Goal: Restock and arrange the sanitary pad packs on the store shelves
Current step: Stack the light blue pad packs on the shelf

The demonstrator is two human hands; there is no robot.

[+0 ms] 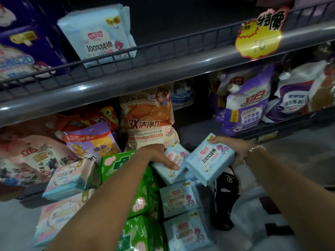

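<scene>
Pale blue plastic wraps the pad packs that both hands have hold of, low in front of the shelving. The left hand (pixel 160 156) curls over the top edge of one light blue pack (pixel 172 163), thumb laid across its printed face, the pack tilted and resting against the stock beneath. The right hand (pixel 233 147) grips a second light blue pack (pixel 210 158) by its far edge, fingers wrapped behind it and thumb on the upper corner, holding it clear of the pile and just beside the first pack; a beaded bracelet (pixel 255 148) sits on that wrist. Below the two hands more of the same blue packs (pixel 179 198) lie in a column, with green packs (pixel 143 192) stacked to their left and pink-and-blue packs (pixel 70 178) further left again. On the upper shelf (pixel 163 69), behind a dark wire rail, a single matching light blue pack (pixel 101 33) stands upright beside a dark blue-purple pack (pixel 27 42). A yellow price tag (pixel 259 37) hangs on the shelf edge to the right. Under that shelf stand detergent bags: an orange-and-cream bag (pixel 148 120) in the middle and purple-and-white pouches (pixel 248 105) to the right.
</scene>
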